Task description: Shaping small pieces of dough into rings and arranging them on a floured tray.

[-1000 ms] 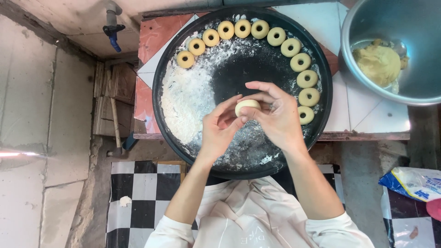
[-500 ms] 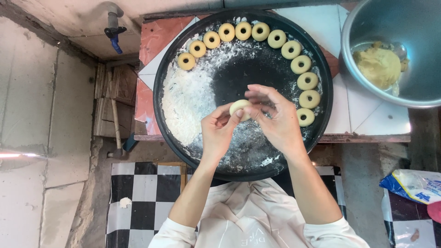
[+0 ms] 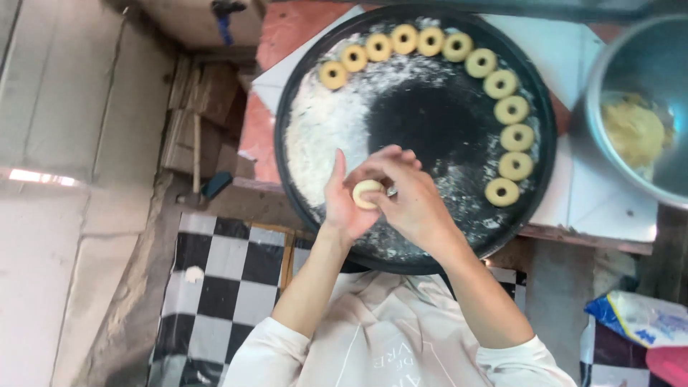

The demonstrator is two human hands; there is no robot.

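We hold a pale dough ball point(image 3: 368, 193) over the near edge of the floured round tray point(image 3: 301, 86), left hand point(image 3: 345, 204) cupping beneath, right hand point(image 3: 410, 201) fingers curled closed on it, apparently shaping; finished rings point(image 3: 502, 192) line the far-right rim.

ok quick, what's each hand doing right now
Left hand: cupped, palm holding the dough ball.
Right hand: fingers curled over the same dough ball, pressing it.
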